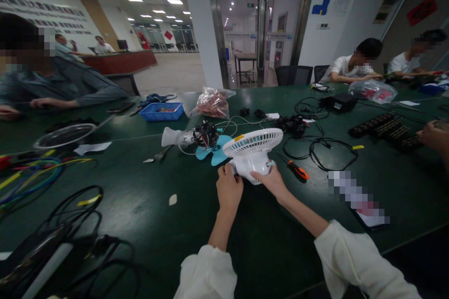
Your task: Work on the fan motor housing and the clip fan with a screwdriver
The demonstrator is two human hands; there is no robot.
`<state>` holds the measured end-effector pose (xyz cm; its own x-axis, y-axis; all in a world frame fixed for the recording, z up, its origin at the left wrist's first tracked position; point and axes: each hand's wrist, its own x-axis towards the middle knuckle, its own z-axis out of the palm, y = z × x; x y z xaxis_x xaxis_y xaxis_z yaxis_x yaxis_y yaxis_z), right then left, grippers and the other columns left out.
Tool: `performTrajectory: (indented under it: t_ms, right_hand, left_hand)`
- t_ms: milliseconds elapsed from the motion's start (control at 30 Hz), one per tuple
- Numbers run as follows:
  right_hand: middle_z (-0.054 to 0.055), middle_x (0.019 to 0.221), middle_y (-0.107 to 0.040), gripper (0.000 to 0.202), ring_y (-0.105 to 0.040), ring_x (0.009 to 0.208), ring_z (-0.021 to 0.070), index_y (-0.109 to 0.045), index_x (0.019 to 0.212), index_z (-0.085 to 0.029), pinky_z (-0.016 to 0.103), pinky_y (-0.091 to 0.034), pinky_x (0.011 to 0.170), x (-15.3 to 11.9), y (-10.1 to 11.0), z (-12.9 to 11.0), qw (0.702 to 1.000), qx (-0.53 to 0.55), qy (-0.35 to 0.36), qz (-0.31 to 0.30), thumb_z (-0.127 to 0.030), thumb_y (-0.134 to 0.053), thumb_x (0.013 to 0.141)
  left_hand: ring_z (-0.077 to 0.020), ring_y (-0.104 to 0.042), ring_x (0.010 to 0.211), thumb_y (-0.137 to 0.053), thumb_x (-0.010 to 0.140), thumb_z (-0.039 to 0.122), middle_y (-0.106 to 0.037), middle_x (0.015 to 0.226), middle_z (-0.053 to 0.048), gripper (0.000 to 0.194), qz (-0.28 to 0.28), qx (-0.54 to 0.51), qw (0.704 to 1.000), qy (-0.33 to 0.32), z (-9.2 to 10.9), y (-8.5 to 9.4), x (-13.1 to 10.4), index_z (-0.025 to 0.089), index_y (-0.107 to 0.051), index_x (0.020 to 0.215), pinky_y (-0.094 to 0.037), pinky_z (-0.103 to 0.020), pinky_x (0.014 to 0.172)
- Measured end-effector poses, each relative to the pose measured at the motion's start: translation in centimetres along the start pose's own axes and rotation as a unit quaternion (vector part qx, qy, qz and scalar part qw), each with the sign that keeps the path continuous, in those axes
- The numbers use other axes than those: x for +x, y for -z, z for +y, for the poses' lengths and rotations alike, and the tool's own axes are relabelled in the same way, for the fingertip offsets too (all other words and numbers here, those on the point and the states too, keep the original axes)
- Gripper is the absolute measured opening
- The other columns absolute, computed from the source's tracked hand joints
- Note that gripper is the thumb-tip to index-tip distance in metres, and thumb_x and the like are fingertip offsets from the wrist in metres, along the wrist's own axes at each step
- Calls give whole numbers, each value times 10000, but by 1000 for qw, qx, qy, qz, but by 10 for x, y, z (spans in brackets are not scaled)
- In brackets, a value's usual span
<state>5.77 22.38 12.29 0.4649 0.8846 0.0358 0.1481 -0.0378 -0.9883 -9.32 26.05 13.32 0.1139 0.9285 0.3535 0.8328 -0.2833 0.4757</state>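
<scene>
A white fan housing (253, 154) with a slotted round grille is held up over the green table, tilted. My left hand (229, 186) is closed at its lower left side, fingers partly hidden behind the housing. On the right side, my right hand (271, 178) grips the housing with the thumb across its back. Just beyond and to the left lies an opened fan with turquoise blades (214, 150), a bared motor (206, 133) and a white stand (171, 137). An orange and black screwdriver (298, 170) rests to the right of my right hand.
Coiled black cables (329, 152) lie to the right, and more cables (77, 210) at the left. A blue tray (162, 111) and a plastic bag of copper-coloured pieces (212, 103) stand farther back. Several people sit around the table. A blurred-out phone-like object (372, 217) lies near right.
</scene>
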Motion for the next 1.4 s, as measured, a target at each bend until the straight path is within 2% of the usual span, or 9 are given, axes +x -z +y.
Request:
performTrajectory:
  t_ms: [100, 233, 367, 467, 700, 867, 1133, 1300, 1400]
  right_hand:
    - [109, 1172, -621, 777, -614, 1061, 262, -472, 1192, -178, 344, -479, 896, -4, 1, 2, 1000, 13, -7, -3, -493, -797, 560]
    - [94, 1171, -633, 745, -619, 1063, 258, -496, 1180, -192, 351, -483, 906, -8, 5, 7, 998, 51, -25, -4, -480, -802, 565]
    - [91, 1169, -643, 711, -622, 1071, 262, -512, 1176, -198, 363, -489, 917, -12, 9, 8, 996, 84, -37, 6, -460, -800, 582]
    - [96, 1189, -637, 700, -621, 1081, 259, -509, 1192, -196, 362, -491, 923, -18, 10, 6, 994, 100, -33, 11, -440, -793, 600]
    - [99, 1258, -586, 762, -575, 1152, 259, -448, 1252, -202, 372, -444, 1006, -41, 6, -4, 991, 132, -35, 2, -386, -798, 600]
    - [101, 1317, -533, 802, -520, 1227, 265, -383, 1308, -215, 377, -407, 1055, -57, -7, -8, 989, 141, -46, -14, -361, -780, 626]
    - [108, 1373, -465, 846, -470, 1275, 259, -337, 1343, -216, 375, -354, 1099, -57, -27, -6, 988, 146, -23, -49, -366, -777, 636]
    - [96, 1351, -487, 832, -485, 1256, 258, -361, 1340, -234, 373, -382, 1074, -55, -27, -3, 987, 147, -12, -57, -384, -780, 637]
    - [84, 1314, -513, 740, -498, 1235, 248, -391, 1324, -245, 377, -399, 1057, -51, -20, -4, 986, 146, -10, -77, -424, -734, 693]
  left_hand:
    - [-235, -606, 935, -510, 810, 150, -507, 1121, -105, 427, -14, 16, 1000, -3, -2, 6, 1, 157, -428, 1228, -507, -356, 785]
    - [-230, -605, 950, -524, 834, 221, -548, 1099, -100, 519, -37, 31, 999, -14, -1, 14, -3, 169, -361, 1323, -490, -334, 797]
    - [-265, -599, 1020, -475, 875, 306, -579, 1129, -119, 549, -74, 107, 991, -9, 8, 18, -8, 186, -308, 1384, -465, -369, 811]
    - [-271, -622, 975, -445, 890, 308, -602, 1092, -131, 535, -85, 163, 983, -12, 16, 21, -11, 153, -315, 1385, -449, -400, 833]
    - [-245, -665, 780, -403, 906, 315, -578, 1021, -109, 379, -137, 212, 967, 29, 24, 38, -20, 176, -411, 1258, -463, -310, 603]
    - [-255, -672, 756, -373, 915, 283, -549, 1005, -101, 254, -133, 236, 962, 38, 18, 45, -21, 171, -452, 1130, -470, -318, 572]
    - [-276, -682, 784, -314, 935, 237, -545, 1053, -136, 309, -137, 264, 954, 39, 0, 50, -18, 138, -412, 1212, -491, -341, 595]
    - [-275, -685, 801, -337, 932, 250, -533, 1098, -132, 313, -144, 271, 950, 46, 0, 52, -17, 152, -406, 1221, -506, -353, 615]
    - [-282, -687, 806, -329, 934, 251, -529, 1113, -134, 337, -147, 273, 950, 47, 1, 51, -17, 150, -388, 1250, -514, -368, 619]
